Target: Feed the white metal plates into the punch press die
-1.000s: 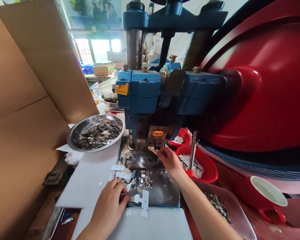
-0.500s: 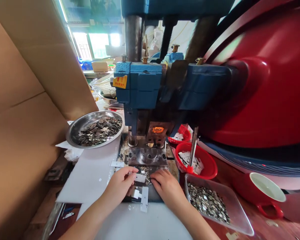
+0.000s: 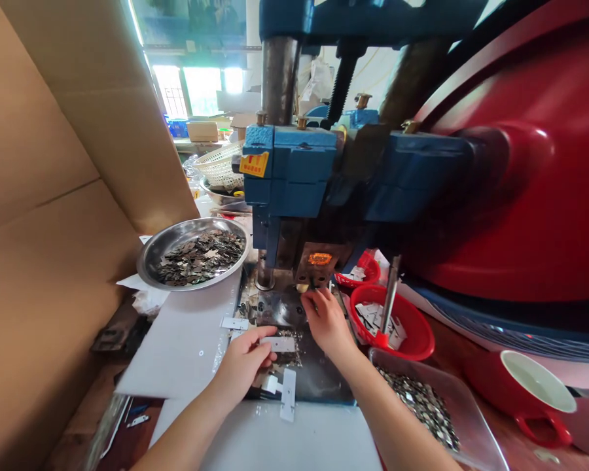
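My left hand point(image 3: 249, 356) pinches the left end of a small flat metal plate point(image 3: 282, 344) at the front of the press bed. My right hand point(image 3: 326, 317) reaches in under the punch head point(image 3: 320, 260), its fingers closed together over the right side of the steel die point(image 3: 279, 309). What those fingertips hold, if anything, is hidden. Tiny metal scraps lie around the plate in my left hand. Nearer me is another pale metal plate point(image 3: 288, 396), and one more flat plate point(image 3: 234, 324) rests left of the die.
A steel bowl point(image 3: 147, 265) of dark metal pieces stands left. On the right are a red basket point(image 3: 425, 343) of plates, a clear tub point(image 3: 476, 425) of small metal bits and a red mug point(image 3: 491, 379). The press's large red wheel point(image 3: 530, 196) fills the upper right.
My right hand has moved forward and up, from the front of the bed to the die under the punch. My left hand stays at the plate. The whole view has shifted slightly.
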Demonstrator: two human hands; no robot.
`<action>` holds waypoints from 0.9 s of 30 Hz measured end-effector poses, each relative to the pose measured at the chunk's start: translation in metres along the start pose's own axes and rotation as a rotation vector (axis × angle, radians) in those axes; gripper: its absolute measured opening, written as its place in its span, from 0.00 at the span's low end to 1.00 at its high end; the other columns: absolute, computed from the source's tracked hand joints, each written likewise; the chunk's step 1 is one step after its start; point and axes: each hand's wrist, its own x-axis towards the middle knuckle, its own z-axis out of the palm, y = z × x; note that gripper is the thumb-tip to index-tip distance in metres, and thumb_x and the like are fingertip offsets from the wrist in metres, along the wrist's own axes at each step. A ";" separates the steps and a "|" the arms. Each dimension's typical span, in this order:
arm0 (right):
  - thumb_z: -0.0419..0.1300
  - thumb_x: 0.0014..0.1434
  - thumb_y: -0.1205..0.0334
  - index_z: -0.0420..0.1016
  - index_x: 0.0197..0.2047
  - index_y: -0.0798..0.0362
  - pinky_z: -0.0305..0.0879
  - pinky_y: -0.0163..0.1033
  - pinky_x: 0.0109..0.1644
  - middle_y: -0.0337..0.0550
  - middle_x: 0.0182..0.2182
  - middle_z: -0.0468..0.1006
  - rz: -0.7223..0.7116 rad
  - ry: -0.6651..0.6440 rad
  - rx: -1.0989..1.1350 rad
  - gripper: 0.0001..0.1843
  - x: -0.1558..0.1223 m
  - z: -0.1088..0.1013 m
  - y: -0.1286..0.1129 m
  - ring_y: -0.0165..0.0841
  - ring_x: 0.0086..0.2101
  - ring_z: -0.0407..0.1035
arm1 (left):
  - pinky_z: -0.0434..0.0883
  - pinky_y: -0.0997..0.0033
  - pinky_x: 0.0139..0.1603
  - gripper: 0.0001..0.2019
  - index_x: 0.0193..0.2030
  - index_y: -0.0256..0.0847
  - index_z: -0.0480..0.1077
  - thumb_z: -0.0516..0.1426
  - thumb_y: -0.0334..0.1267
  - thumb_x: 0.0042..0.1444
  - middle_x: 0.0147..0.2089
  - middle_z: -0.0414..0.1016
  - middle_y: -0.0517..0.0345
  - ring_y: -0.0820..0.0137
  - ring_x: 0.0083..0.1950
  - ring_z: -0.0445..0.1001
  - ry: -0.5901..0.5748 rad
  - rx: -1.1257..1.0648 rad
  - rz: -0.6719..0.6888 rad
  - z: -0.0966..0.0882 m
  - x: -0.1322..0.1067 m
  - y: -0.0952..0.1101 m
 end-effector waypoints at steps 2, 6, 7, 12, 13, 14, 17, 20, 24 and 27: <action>0.53 0.57 0.62 0.73 0.31 0.52 0.63 0.39 0.42 0.46 0.33 0.72 0.016 -0.005 -0.031 0.09 0.015 0.006 0.002 0.36 0.37 0.67 | 0.64 0.81 0.23 0.20 0.55 0.40 0.67 0.55 0.35 0.54 0.32 0.75 0.57 0.74 0.32 0.71 0.010 -0.015 -0.025 0.001 -0.002 0.004; 0.55 0.53 0.62 0.72 0.29 0.52 0.63 0.40 0.41 0.44 0.31 0.72 0.031 -0.003 -0.022 0.06 0.023 0.008 0.007 0.36 0.35 0.67 | 0.64 0.82 0.23 0.21 0.55 0.41 0.67 0.57 0.36 0.52 0.32 0.76 0.57 0.75 0.30 0.71 0.021 -0.065 -0.037 0.002 -0.004 0.009; 0.55 0.54 0.61 0.72 0.30 0.52 0.63 0.40 0.40 0.44 0.31 0.72 0.035 0.006 -0.013 0.07 0.019 0.006 0.007 0.36 0.35 0.67 | 0.65 0.81 0.24 0.21 0.55 0.41 0.67 0.58 0.36 0.52 0.32 0.76 0.57 0.75 0.30 0.71 0.027 -0.079 -0.036 0.002 -0.005 0.010; 0.51 0.59 0.55 0.72 0.31 0.51 0.63 0.41 0.43 0.44 0.31 0.73 0.064 0.005 0.151 0.12 -0.028 -0.009 -0.012 0.37 0.36 0.68 | 0.67 0.77 0.31 0.17 0.49 0.39 0.70 0.58 0.36 0.51 0.31 0.75 0.57 0.74 0.30 0.72 0.004 -0.110 -0.003 0.007 -0.008 0.019; 0.52 0.59 0.54 0.72 0.30 0.50 0.63 0.40 0.42 0.43 0.29 0.74 0.087 -0.086 0.218 0.13 -0.039 -0.009 -0.018 0.37 0.35 0.68 | 0.67 0.76 0.31 0.14 0.46 0.38 0.71 0.58 0.37 0.51 0.31 0.74 0.58 0.74 0.30 0.71 -0.006 -0.097 0.023 0.009 -0.007 0.020; 0.52 0.59 0.53 0.72 0.29 0.50 0.64 0.39 0.40 0.42 0.29 0.75 0.126 -0.187 0.313 0.14 -0.049 -0.009 -0.025 0.36 0.33 0.69 | 0.67 0.76 0.32 0.12 0.42 0.37 0.72 0.59 0.38 0.51 0.30 0.73 0.58 0.73 0.30 0.71 -0.010 -0.077 0.061 0.012 -0.007 0.022; 0.54 0.57 0.50 0.73 0.35 0.52 0.66 0.39 0.40 0.42 0.32 0.77 0.262 -0.318 0.644 0.14 -0.066 -0.003 -0.038 0.36 0.35 0.71 | 0.67 0.75 0.34 0.10 0.38 0.38 0.70 0.60 0.39 0.49 0.30 0.70 0.61 0.73 0.32 0.69 0.035 -0.039 0.229 0.024 -0.003 0.024; 0.56 0.55 0.50 0.72 0.35 0.53 0.66 0.39 0.39 0.43 0.31 0.77 0.371 -0.236 0.815 0.15 -0.064 0.002 -0.040 0.36 0.34 0.71 | 0.68 0.73 0.38 0.18 0.49 0.42 0.66 0.58 0.36 0.50 0.34 0.68 0.62 0.73 0.34 0.69 0.100 -0.004 0.387 0.035 0.002 0.027; 0.54 0.55 0.53 0.72 0.33 0.52 0.65 0.40 0.38 0.43 0.29 0.76 0.338 -0.108 0.591 0.12 -0.049 -0.001 -0.026 0.36 0.32 0.69 | 0.68 0.69 0.42 0.16 0.50 0.43 0.68 0.56 0.34 0.52 0.38 0.71 0.59 0.71 0.36 0.70 0.127 0.263 0.552 0.041 0.014 0.033; 0.52 0.57 0.55 0.73 0.35 0.51 0.64 0.42 0.42 0.44 0.32 0.77 0.216 0.028 0.337 0.12 -0.036 -0.004 -0.014 0.38 0.35 0.69 | 0.68 0.68 0.40 0.07 0.40 0.41 0.70 0.57 0.36 0.52 0.35 0.73 0.59 0.69 0.36 0.71 0.195 0.410 0.620 0.040 0.030 0.038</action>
